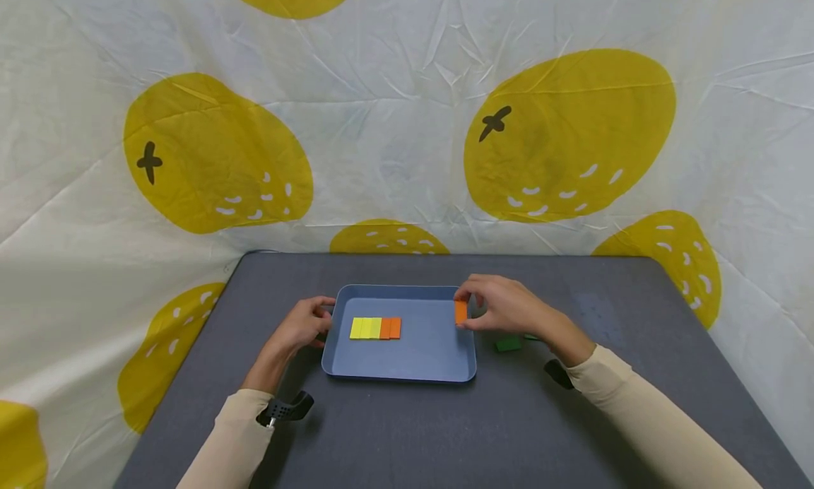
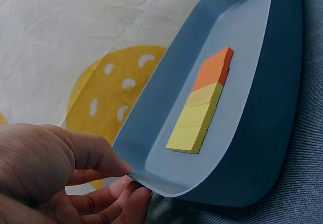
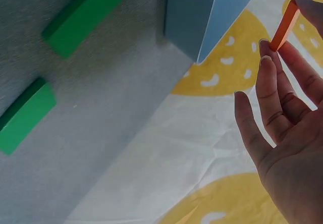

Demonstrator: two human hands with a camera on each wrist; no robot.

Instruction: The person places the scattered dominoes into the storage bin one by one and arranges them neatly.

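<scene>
No words, brand names, labels or numbers can be read in any of the three views. The only sign-like marks are in the head view, printed on the white cloth (image 1: 381, 150): a dark, nearly upright cross (image 1: 149, 162) on the left yellow shape (image 1: 210, 136) and a dark, slanted cross (image 1: 494, 123) on the right yellow shape (image 1: 572, 136). Short white dashes (image 1: 532, 191) also mark these shapes, as well as the yellow patches in both wrist views, and form no letters.
</scene>
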